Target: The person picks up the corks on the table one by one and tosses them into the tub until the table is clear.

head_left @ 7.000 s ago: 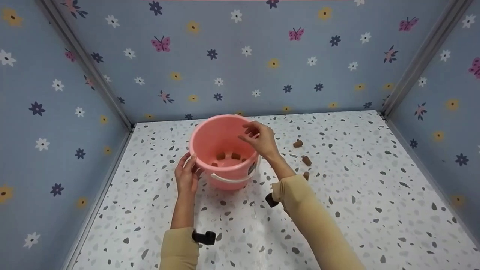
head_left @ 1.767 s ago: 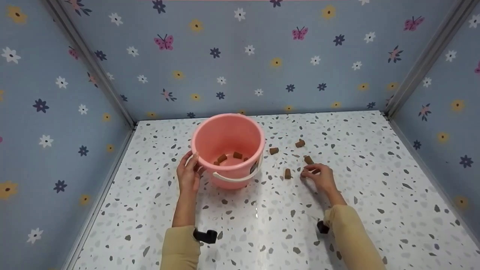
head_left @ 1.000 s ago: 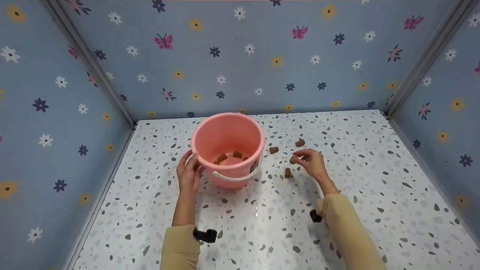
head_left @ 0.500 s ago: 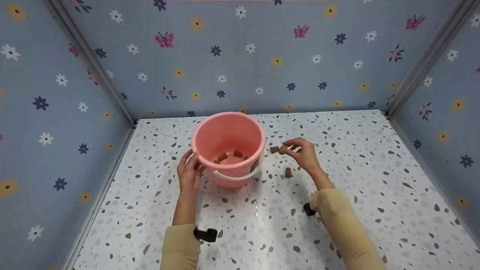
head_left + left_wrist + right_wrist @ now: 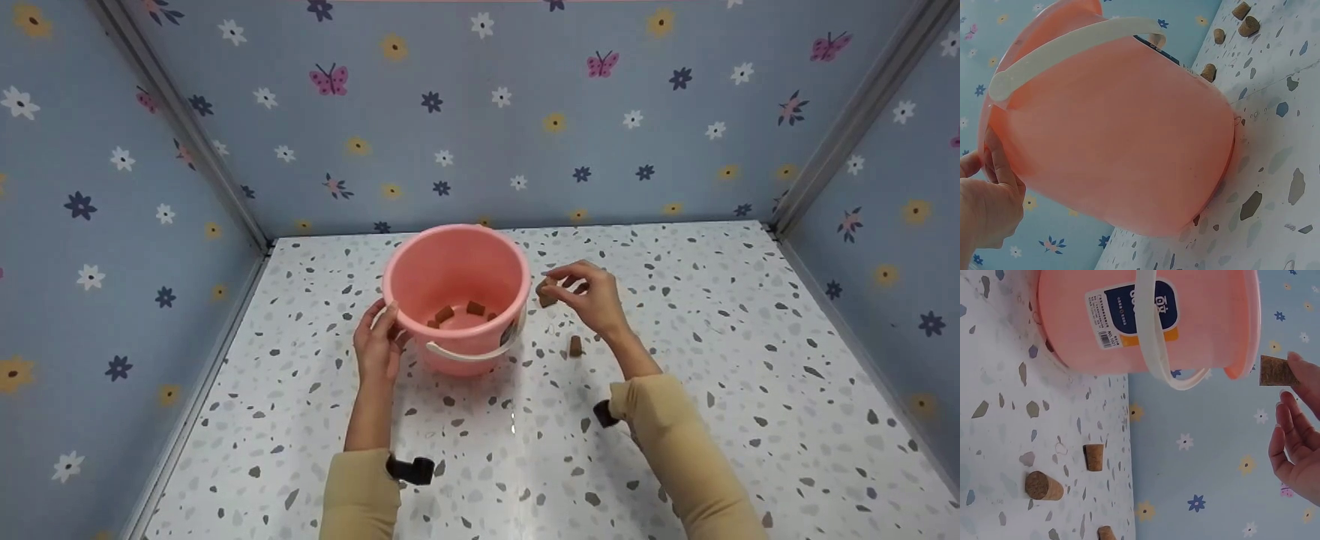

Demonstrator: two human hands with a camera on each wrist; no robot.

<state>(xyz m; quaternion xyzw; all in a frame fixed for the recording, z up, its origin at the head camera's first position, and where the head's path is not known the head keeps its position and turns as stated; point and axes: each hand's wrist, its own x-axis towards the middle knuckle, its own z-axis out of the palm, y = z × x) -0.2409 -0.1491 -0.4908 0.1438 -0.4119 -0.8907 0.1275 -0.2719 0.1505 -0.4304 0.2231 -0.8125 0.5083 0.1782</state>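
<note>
My left hand (image 5: 377, 349) grips the near-left rim of an upright pink bucket (image 5: 457, 352); in the left wrist view its thumb and fingers (image 5: 999, 160) pinch that rim. My right hand (image 5: 598, 300) is just right of the bucket, above the table. Between thumb and fingertips it pinches a cork stopper (image 5: 1276, 371), raised near the bucket's rim in the right wrist view. Several corks (image 5: 444, 313) lie on the bucket floor. On the table to the right are more corks, one nearer me (image 5: 575, 346) and another (image 5: 1094, 457) farther back, partly covered by the held one in the head view.
The white speckled tabletop (image 5: 480, 480) is bounded by flower-patterned blue walls (image 5: 495, 142) at the back and sides. A white handle (image 5: 469, 357) hangs down the bucket's near side. A third loose cork (image 5: 1107, 533) shows at the right wrist view's edge.
My right hand was open over the bucket, then went to the corks at right and took one up. It has since come left with it toward the bucket. My left hand stays on the rim.
</note>
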